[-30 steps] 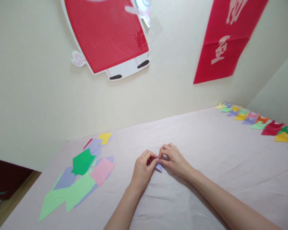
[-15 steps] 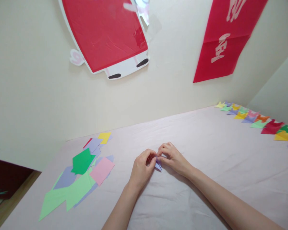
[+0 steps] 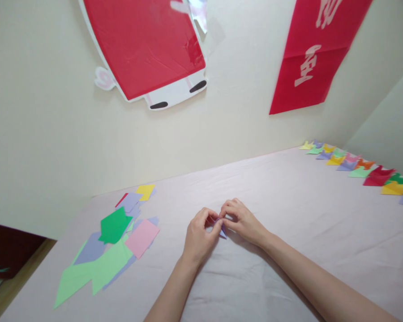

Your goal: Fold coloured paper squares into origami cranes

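Note:
A small folded piece of purple paper sits between my hands, just above or on the pale sheet. My left hand pinches it from the left, thumb against the fold. From the right, my right hand grips its upper part between thumb and forefinger. Both thumbs nearly meet there. Most of the paper is covered by my fingers; only a pointed lower tip shows.
Loose coloured sheets lie at the left, among them light green paper, dark green paper and pink paper. Several folded paper figures line the right edge. A wall with a red banner rises behind.
My left thumb has shifted up and right over the paper, closer to the right thumb. Less of the purple paper shows now. The view has shifted very slightly.

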`<state>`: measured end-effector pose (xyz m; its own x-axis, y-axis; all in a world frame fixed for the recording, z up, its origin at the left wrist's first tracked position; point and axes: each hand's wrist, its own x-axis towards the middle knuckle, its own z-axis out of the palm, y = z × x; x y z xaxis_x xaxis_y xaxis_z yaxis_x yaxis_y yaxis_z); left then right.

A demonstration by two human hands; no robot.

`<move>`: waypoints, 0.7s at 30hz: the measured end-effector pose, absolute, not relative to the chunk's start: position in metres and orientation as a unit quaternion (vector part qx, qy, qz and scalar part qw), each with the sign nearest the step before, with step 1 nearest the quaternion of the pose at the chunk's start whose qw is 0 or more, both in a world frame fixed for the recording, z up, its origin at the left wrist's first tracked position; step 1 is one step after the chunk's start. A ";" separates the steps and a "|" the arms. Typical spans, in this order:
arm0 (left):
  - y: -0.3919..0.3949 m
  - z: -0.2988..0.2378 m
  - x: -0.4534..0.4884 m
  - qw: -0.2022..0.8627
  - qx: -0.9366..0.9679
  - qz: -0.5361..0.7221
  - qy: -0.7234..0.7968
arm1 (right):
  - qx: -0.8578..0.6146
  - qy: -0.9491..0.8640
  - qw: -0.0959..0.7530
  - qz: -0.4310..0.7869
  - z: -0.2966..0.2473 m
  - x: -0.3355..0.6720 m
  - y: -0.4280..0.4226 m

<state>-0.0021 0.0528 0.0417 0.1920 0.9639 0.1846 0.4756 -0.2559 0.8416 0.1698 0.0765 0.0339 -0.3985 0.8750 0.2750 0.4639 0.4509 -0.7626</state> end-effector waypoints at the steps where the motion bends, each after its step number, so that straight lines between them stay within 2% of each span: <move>1: 0.053 0.042 -0.002 0.320 0.703 0.372 0.514 | -0.428 -0.781 0.342 0.302 0.033 0.170 0.077; 7: 0.054 0.045 -0.003 0.300 0.713 0.392 0.498 | -0.419 -0.782 0.350 0.301 0.033 0.169 0.077; 10: 0.054 0.044 0.000 0.322 0.654 0.447 0.519 | -0.421 -0.755 0.403 0.299 0.035 0.169 0.076; 14: 0.052 0.045 0.013 0.502 0.477 0.470 0.548 | -0.451 -0.697 0.474 0.296 0.035 0.170 0.074; 17: 0.051 0.049 0.025 0.642 0.389 0.447 0.487 | -0.458 -0.681 0.485 0.302 0.033 0.169 0.073; 19: 0.051 0.049 0.030 0.670 0.383 0.446 0.453 | -0.458 -0.688 0.474 0.304 0.032 0.168 0.072; 21: 0.051 0.046 0.033 0.651 0.405 0.458 0.450 | -0.456 -0.705 0.457 0.294 0.032 0.167 0.071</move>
